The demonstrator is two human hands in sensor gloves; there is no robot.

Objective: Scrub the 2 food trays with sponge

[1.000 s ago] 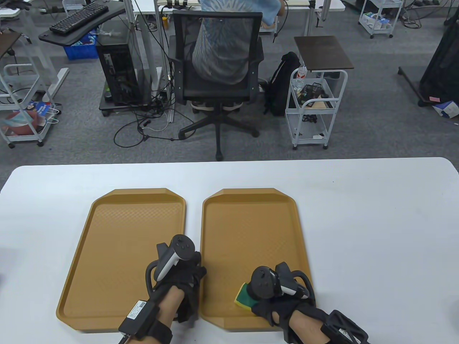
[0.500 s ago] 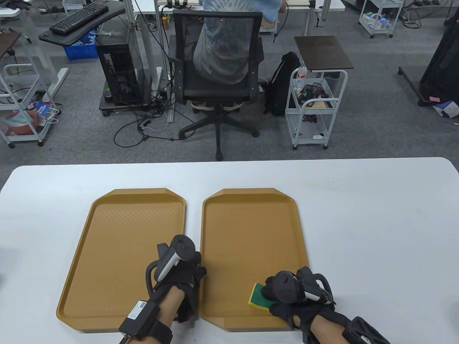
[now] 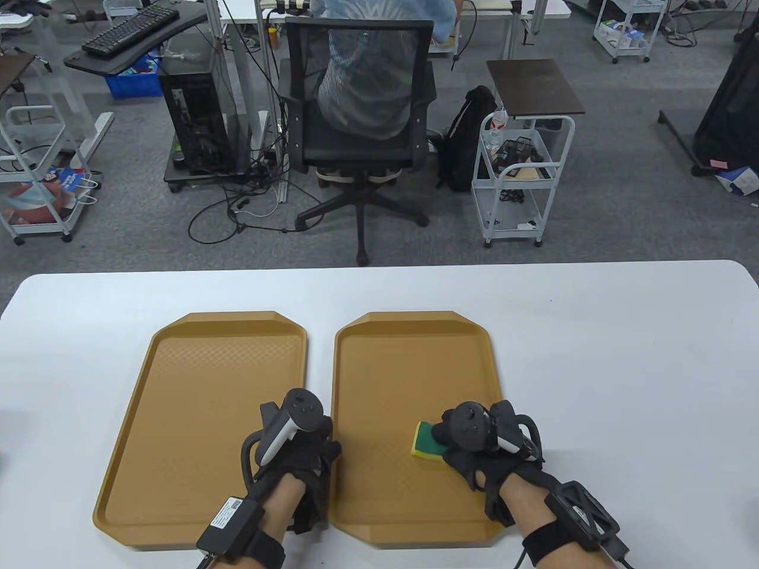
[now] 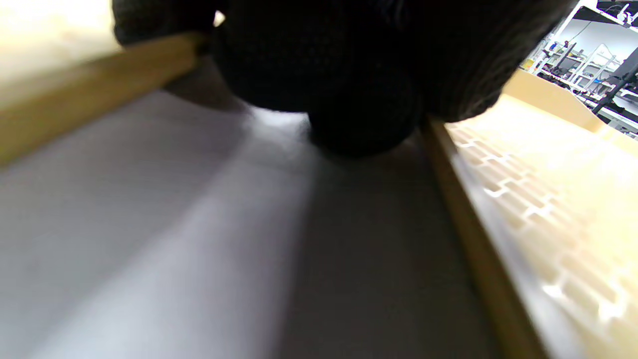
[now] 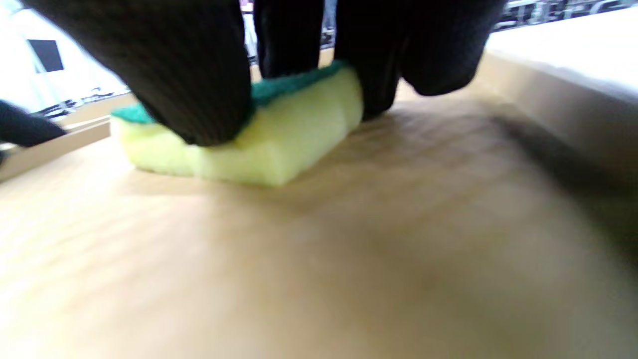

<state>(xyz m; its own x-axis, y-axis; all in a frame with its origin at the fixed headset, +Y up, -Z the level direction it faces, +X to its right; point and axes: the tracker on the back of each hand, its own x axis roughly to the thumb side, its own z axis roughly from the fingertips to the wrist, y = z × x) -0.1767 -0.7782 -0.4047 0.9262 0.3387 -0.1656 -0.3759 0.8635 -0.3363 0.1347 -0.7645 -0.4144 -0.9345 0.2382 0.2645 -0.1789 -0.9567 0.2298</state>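
Two tan food trays lie side by side on the white table, the left tray (image 3: pixel 201 409) and the right tray (image 3: pixel 409 367). A sponge (image 3: pixel 426 441) with a green top and a yellow underside lies flat on the right tray's floor, near its right side. My right hand (image 3: pixel 468 435) grips it from above; in the right wrist view the thumb and fingers (image 5: pixel 199 99) pinch the sponge (image 5: pixel 279 144). My left hand (image 3: pixel 314 453) rests over the gap between the trays. In the left wrist view its fingers (image 4: pixel 349 99) touch the table strip between the two rims.
The white table (image 3: pixel 622 367) extends wide to the right of the trays and behind them. Beyond its far edge are an office chair (image 3: pixel 362 118) with a person seated, a small white cart (image 3: pixel 522 178) and desks.
My right hand has slid the sponge from the near left part of the right tray rightward, then away from me towards the tray's middle. The left hand has stayed put.
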